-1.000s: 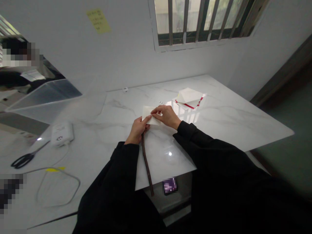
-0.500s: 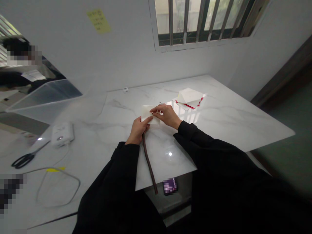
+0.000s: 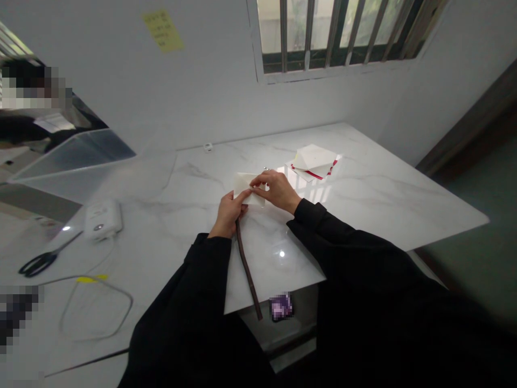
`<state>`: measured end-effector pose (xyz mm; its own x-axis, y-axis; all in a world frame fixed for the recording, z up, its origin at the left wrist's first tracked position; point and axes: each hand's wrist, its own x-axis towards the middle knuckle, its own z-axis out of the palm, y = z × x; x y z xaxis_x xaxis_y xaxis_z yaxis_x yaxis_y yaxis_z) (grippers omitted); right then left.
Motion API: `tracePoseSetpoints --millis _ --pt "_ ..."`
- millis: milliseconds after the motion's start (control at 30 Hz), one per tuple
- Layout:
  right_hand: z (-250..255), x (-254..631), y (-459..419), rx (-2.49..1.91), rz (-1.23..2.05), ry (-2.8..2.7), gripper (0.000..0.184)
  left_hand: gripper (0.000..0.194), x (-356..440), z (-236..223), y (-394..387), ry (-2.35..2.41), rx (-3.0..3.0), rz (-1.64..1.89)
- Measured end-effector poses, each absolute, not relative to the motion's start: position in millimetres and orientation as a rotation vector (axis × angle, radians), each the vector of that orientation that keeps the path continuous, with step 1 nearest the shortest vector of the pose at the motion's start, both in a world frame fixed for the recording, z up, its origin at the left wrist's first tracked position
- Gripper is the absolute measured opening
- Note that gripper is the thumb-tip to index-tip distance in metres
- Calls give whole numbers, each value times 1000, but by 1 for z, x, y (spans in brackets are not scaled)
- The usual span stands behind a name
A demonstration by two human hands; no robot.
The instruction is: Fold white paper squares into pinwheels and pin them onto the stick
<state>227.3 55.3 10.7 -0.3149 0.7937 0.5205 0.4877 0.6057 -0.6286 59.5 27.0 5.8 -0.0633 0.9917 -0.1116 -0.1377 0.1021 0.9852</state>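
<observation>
The dark strip (image 3: 247,269) hanging from the left hand (image 3: 228,214) has swung slightly rightward at its lower end. Both hands pinch the small white paper (image 3: 247,188) at mid-frame on the counter (image 3: 363,199); the right hand (image 3: 277,189) presses its top edge. Creasing cleanly likely needs aligned edges and firm fingertip pressure. Folded papers (image 3: 313,161) lie beyond.

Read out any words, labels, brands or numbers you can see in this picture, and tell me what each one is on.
No text can be read here.
Yellow note on the wall: handwritten lines, too small and blurred to read.
White device on the table: no legible brand or label.
White paper held by the left hand and right hand: no print visible.
Red-edged papers: no words visible.
</observation>
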Motion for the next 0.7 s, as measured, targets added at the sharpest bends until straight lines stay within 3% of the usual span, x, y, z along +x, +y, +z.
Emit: tracePoseSetpoints --millis 433,700 --pt "14 231 54 -1007 512 -1918 7 28 60 4 27 1211 998 1268" --pt "-9 243 75 -1157 499 -1779 8 34 55 5 29 1056 849 1366"
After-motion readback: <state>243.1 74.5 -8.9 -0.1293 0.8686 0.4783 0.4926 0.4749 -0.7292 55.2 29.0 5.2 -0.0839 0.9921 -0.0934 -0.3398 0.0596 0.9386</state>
